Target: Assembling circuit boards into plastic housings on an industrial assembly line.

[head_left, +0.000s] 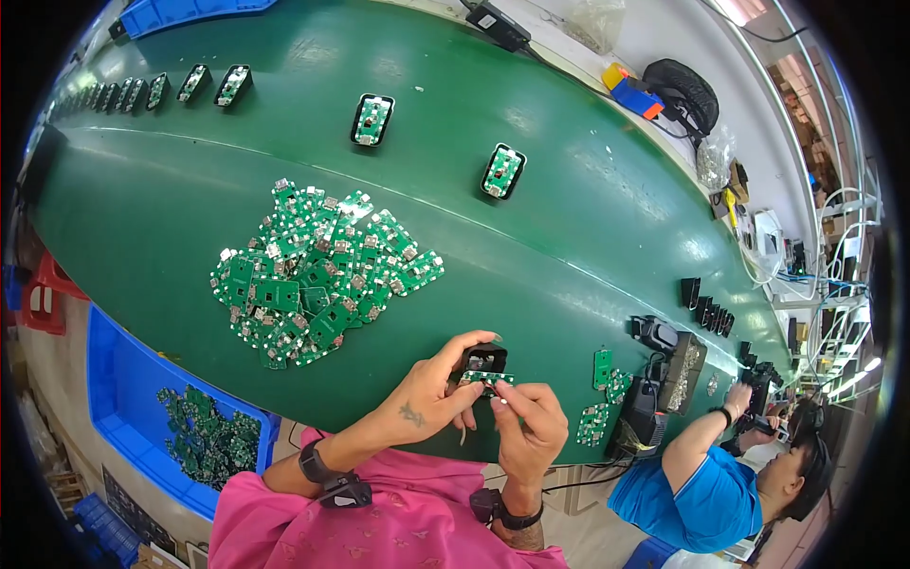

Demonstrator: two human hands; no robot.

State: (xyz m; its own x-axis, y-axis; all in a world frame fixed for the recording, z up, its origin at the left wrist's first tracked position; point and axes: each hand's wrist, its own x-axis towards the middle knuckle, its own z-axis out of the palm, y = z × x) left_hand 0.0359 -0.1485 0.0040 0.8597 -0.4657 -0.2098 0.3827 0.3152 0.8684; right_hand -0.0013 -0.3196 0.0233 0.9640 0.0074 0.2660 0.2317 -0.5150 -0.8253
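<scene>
PCB (485, 377) is at the near edge of the table, held right in front of the wearer, up against the open side of a blk housing (486, 355); can't tell if any of it sits inside. L hand (428, 391) is closed round the housing, thumb and fingers on its sides. R hand (531, 429) has thumb + fingertips bunched at the PCB's near edge; can't tell if they pinch the board itself or s/thing tiny.

Green table (569, 275) under all this. To the left, just beyond L hand, a big loose heap of PCBs (327, 275), overlapping every which way. Farther back, two blk housings w/ boards in them, one (503, 172) nearer, other (373, 120) to its left; more of same in a row (156, 92) at far L.

R of R hand: a few loose boards (595, 423), then a blk device (641, 417) and an open box (681, 374) of small bits. Blk pcs (706, 308) lined up behind. Co-worker in blue shirt (697, 498) sits at far R, arm on table. Lower L, below table level: blue bin (121, 410) w/ more boards (210, 438).
</scene>
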